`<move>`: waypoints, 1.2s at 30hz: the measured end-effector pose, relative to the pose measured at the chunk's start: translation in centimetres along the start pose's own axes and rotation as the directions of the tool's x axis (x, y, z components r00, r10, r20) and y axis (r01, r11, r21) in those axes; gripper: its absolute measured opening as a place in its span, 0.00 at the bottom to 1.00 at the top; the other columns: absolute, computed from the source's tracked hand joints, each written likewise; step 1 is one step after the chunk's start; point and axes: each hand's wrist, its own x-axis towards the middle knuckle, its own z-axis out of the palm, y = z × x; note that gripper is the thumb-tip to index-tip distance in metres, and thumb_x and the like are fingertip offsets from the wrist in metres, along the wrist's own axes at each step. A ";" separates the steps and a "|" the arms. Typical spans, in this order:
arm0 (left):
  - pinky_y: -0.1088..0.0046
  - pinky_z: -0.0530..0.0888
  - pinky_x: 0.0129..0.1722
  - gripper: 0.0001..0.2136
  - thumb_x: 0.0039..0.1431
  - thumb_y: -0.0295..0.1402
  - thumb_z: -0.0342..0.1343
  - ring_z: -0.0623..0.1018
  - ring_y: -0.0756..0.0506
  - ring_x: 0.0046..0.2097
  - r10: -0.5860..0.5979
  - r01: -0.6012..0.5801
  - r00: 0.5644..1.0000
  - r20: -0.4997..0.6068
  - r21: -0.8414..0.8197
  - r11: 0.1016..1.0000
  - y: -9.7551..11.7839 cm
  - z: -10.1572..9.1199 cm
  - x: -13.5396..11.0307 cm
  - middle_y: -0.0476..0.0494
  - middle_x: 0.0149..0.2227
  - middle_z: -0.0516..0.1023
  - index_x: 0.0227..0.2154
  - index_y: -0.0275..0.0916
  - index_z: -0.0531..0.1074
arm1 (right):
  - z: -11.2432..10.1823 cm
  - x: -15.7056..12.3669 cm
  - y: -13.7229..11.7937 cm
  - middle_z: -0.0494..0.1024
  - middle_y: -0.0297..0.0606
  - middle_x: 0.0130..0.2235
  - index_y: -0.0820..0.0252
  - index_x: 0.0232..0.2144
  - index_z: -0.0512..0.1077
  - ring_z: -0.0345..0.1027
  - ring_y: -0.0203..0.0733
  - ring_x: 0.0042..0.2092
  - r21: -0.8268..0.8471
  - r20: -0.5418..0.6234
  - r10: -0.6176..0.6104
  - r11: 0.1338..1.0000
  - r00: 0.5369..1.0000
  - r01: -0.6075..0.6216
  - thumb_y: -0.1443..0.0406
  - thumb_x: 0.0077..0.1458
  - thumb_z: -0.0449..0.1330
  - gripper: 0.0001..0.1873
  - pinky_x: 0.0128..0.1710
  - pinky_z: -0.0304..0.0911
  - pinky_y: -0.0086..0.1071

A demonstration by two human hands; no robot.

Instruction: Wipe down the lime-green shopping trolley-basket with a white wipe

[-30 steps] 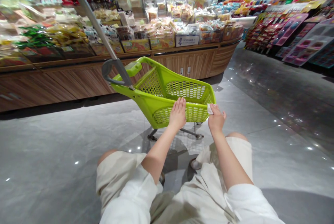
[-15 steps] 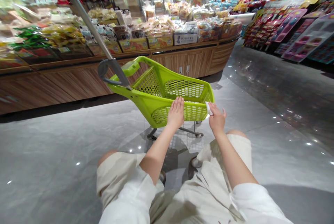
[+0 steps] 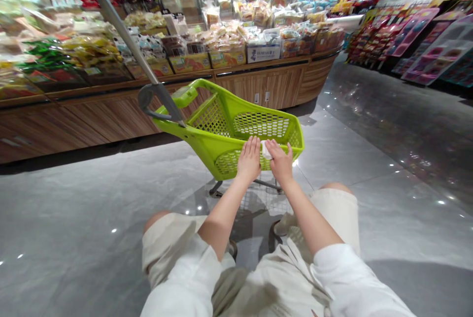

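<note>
on green cart (image 3: 205, 143) — left hand (image 3: 250, 160), right hand (image 3: 282, 163) (holding white tissue (image 3: 265, 150))

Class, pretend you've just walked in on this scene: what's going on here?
A person, knees bent, is facing a green shopping cart. The left hand rests with fingers extended on the cart's near side, up by the rim. Close beside it, the right hand holds a small white tissue or cloth against that same rim. Behind the cart stands a wooden counter stacked with packaged goods.
</note>
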 end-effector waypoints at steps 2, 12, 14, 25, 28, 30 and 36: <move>0.54 0.51 0.70 0.40 0.50 0.23 0.50 0.46 0.37 0.72 0.010 -0.010 1.000 -0.016 -0.009 1.000 -0.1 0.0 0.0 0.29 0.71 0.50 0.68 0.26 0.43 | -1.1 -1.4 3.4 0.69 0.37 0.63 0.52 0.61 0.64 0.57 0.41 0.66 -0.027 -0.047 0.058 0.998 0.997 -0.059 0.78 0.49 0.46 0.38 0.67 0.36 0.53; 0.54 0.49 0.70 0.40 0.50 0.26 0.51 0.44 0.37 0.73 0.011 -0.011 1.000 -0.014 -0.031 0.999 0.5 0.2 0.3 0.27 0.71 0.49 0.67 0.23 0.44 | -0.7 0.6 1.7 0.73 0.41 0.60 0.56 0.57 0.69 0.60 0.45 0.65 -0.022 -0.025 0.175 0.984 0.984 -0.175 0.77 0.51 0.46 0.33 0.65 0.41 0.54; 0.53 0.49 0.70 0.41 0.50 0.27 0.52 0.44 0.37 0.73 0.015 -0.015 1.000 -0.007 -0.037 0.999 0.4 0.2 0.3 0.28 0.71 0.49 0.67 0.25 0.44 | 0.0 1.5 -0.8 0.71 0.41 0.61 0.56 0.58 0.68 0.59 0.44 0.66 -0.001 0.030 0.065 0.998 0.997 -0.065 0.77 0.52 0.46 0.33 0.66 0.40 0.53; 0.56 0.48 0.71 0.39 0.52 0.25 0.49 0.44 0.38 0.73 0.012 -0.013 1.000 -0.024 -0.030 0.999 0.3 0.6 0.2 0.28 0.71 0.50 0.67 0.24 0.44 | -3.2 -2.3 7.8 0.73 0.39 0.60 0.52 0.58 0.68 0.61 0.43 0.64 -0.087 -0.129 0.275 0.954 0.953 -0.287 0.76 0.51 0.45 0.34 0.65 0.41 0.55; 0.55 0.48 0.71 0.39 0.52 0.26 0.50 0.44 0.38 0.73 0.007 -0.008 1.000 -0.028 -0.030 1.000 0.6 0.7 0.4 0.29 0.71 0.50 0.68 0.24 0.43 | -2.6 -1.0 5.8 0.73 0.43 0.59 0.56 0.55 0.71 0.62 0.45 0.64 -0.098 -0.113 0.283 0.951 0.952 -0.294 0.76 0.52 0.45 0.31 0.65 0.42 0.56; 0.55 0.48 0.71 0.39 0.52 0.27 0.51 0.43 0.38 0.73 0.004 -0.004 1.000 -0.021 -0.015 1.000 0.7 0.7 0.4 0.28 0.71 0.49 0.67 0.23 0.44 | -1.6 0.2 2.7 0.72 0.43 0.60 0.58 0.56 0.70 0.61 0.45 0.64 -0.094 -0.039 0.176 0.979 0.984 -0.179 0.76 0.53 0.46 0.30 0.65 0.41 0.54; 0.58 0.47 0.71 0.38 0.53 0.27 0.50 0.44 0.38 0.73 0.009 -0.008 1.000 -0.015 0.020 1.000 0.5 0.8 0.3 0.29 0.71 0.49 0.67 0.23 0.46 | -0.5 0.9 -1.2 0.68 0.40 0.64 0.56 0.62 0.63 0.56 0.42 0.67 -0.068 0.058 -0.030 0.997 0.998 0.034 0.76 0.52 0.46 0.35 0.67 0.37 0.51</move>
